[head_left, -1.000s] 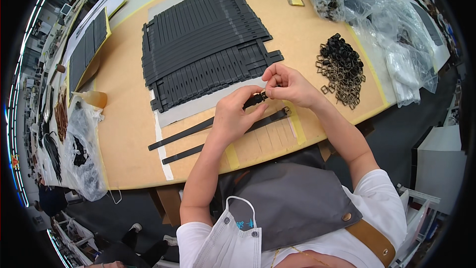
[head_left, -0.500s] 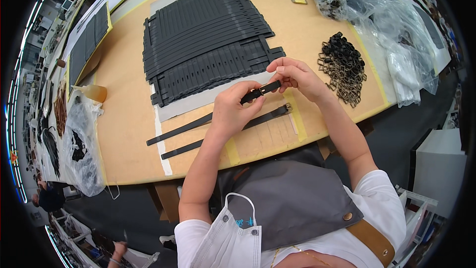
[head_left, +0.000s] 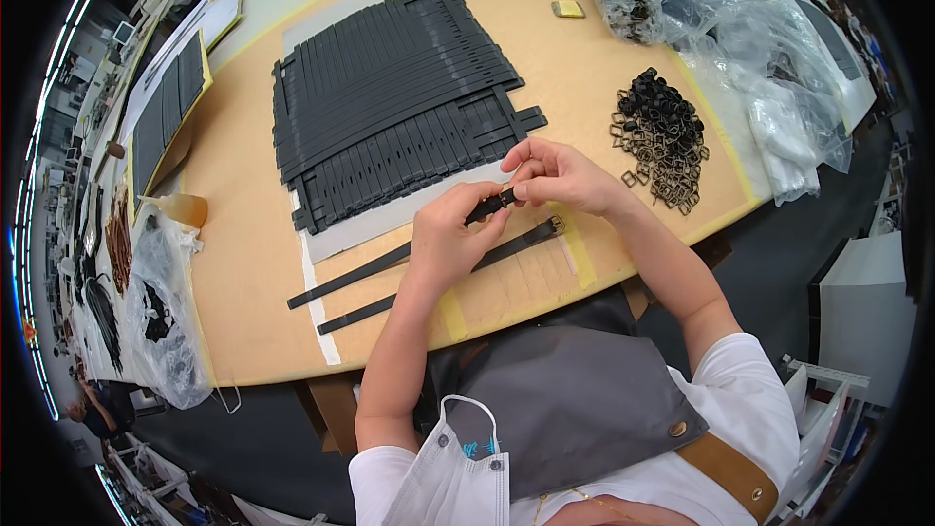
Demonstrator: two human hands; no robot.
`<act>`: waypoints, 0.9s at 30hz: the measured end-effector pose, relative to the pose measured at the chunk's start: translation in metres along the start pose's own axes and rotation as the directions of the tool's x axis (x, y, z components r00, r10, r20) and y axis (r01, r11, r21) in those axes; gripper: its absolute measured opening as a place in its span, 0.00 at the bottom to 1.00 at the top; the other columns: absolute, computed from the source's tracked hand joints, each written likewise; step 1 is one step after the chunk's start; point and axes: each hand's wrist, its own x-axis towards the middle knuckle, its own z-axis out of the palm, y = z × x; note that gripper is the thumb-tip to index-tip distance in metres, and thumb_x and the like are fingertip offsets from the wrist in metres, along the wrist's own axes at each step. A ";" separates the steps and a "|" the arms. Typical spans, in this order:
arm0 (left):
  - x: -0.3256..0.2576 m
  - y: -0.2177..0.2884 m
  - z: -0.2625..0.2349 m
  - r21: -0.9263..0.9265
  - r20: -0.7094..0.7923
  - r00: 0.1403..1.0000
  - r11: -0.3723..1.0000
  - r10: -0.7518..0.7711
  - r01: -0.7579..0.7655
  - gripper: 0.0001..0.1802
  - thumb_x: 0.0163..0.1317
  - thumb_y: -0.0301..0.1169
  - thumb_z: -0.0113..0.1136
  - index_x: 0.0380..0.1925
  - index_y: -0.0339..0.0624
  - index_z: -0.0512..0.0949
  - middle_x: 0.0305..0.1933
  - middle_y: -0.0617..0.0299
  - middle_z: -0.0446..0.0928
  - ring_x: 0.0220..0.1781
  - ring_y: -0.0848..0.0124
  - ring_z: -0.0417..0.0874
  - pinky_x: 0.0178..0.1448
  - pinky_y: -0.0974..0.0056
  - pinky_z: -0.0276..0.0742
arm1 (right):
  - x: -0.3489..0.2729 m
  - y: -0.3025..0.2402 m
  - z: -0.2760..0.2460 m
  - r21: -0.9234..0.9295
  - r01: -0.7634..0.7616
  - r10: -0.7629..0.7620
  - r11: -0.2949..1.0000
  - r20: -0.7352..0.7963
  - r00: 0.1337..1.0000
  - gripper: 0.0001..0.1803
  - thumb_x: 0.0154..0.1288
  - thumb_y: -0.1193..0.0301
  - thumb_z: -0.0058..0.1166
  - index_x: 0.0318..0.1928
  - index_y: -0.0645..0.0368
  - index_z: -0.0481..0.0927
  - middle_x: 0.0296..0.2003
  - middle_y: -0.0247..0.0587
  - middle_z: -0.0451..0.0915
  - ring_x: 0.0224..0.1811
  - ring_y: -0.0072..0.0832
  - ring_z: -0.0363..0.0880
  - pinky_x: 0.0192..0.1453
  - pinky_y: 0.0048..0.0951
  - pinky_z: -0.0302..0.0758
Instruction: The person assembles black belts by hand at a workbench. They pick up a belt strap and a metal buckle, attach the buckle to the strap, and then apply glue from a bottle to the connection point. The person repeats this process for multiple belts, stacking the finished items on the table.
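My left hand (head_left: 450,234) is closed on the buckle end of a narrow black strap (head_left: 365,271), whose tail runs down to the left across the table. Close against it, my right hand (head_left: 565,180) pinches the same end between thumb and fingers. A small glint of buckle metal shows between the two hands; the fingers hide most of it. A second black strap (head_left: 360,314) lies just below, with a metal buckle (head_left: 556,225) at its right end. Beyond my hands is a large layered stack of black straps (head_left: 394,88) on a grey sheet.
To the right lies a heap of metal buckles with black loops (head_left: 670,141), and past it clear plastic bags (head_left: 769,68). A small yellow block (head_left: 568,9) sits at the far side. On the left are a bottle of amber liquid (head_left: 183,208), a plastic bag (head_left: 166,302) and a propped dark panel (head_left: 170,127).
My right hand has come leftward, and its fingers now cover the strap end that stuck out from my left hand. The table view has shifted slightly.
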 end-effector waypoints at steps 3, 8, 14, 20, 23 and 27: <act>0.000 0.000 0.003 -0.034 0.000 1.000 0.999 0.010 -0.010 0.14 0.59 0.27 0.75 0.45 0.41 0.87 0.35 0.63 0.86 0.34 0.76 0.85 0.33 0.71 0.75 | 0.004 0.008 0.001 -0.016 0.058 -0.058 0.998 0.015 0.998 0.21 0.67 0.75 0.67 0.57 0.61 0.75 0.40 0.31 0.85 0.42 0.14 0.82 0.47 0.19 0.77; -0.001 -0.006 0.002 0.055 0.000 0.992 0.991 0.123 -0.123 0.14 0.58 0.27 0.75 0.45 0.39 0.86 0.41 0.57 0.88 0.38 0.63 0.89 0.40 0.63 0.84 | 0.004 0.009 0.005 -0.079 0.017 -0.019 0.997 -0.024 1.000 0.21 0.65 0.77 0.68 0.56 0.59 0.75 0.39 0.28 0.83 0.40 0.13 0.79 0.46 0.18 0.75; -0.007 -0.013 0.004 0.107 -0.008 0.995 0.989 0.104 -0.103 0.13 0.59 0.30 0.73 0.44 0.44 0.86 0.40 0.58 0.87 0.40 0.58 0.89 0.43 0.59 0.84 | 0.001 0.009 0.009 -0.128 0.021 -0.031 0.991 -0.076 0.997 0.20 0.66 0.77 0.65 0.57 0.60 0.75 0.38 0.30 0.84 0.39 0.14 0.81 0.43 0.18 0.76; -0.011 -0.017 0.005 0.080 -0.046 0.991 0.989 0.126 -0.122 0.11 0.58 0.33 0.72 0.40 0.44 0.85 0.36 0.58 0.85 0.37 0.58 0.87 0.39 0.55 0.82 | 0.006 0.009 0.013 -0.140 0.023 -0.032 0.990 -0.061 0.998 0.19 0.66 0.79 0.63 0.56 0.60 0.74 0.38 0.32 0.84 0.38 0.15 0.81 0.43 0.17 0.76; -0.011 -0.018 0.004 0.102 -0.034 0.992 0.988 0.124 -0.120 0.12 0.58 0.33 0.73 0.42 0.45 0.85 0.37 0.59 0.86 0.37 0.58 0.88 0.39 0.56 0.83 | 0.006 0.006 0.015 -0.128 0.030 -0.039 0.991 -0.065 0.997 0.19 0.65 0.79 0.62 0.56 0.61 0.74 0.38 0.33 0.84 0.37 0.15 0.81 0.43 0.17 0.76; -0.010 -0.012 0.001 0.112 -0.017 0.993 0.987 0.115 -0.112 0.14 0.58 0.33 0.74 0.44 0.45 0.86 0.38 0.59 0.87 0.37 0.59 0.88 0.40 0.58 0.83 | 0.005 0.008 0.013 -0.121 0.052 -0.060 0.991 -0.069 0.996 0.19 0.65 0.80 0.62 0.56 0.62 0.74 0.38 0.33 0.84 0.38 0.15 0.81 0.43 0.18 0.76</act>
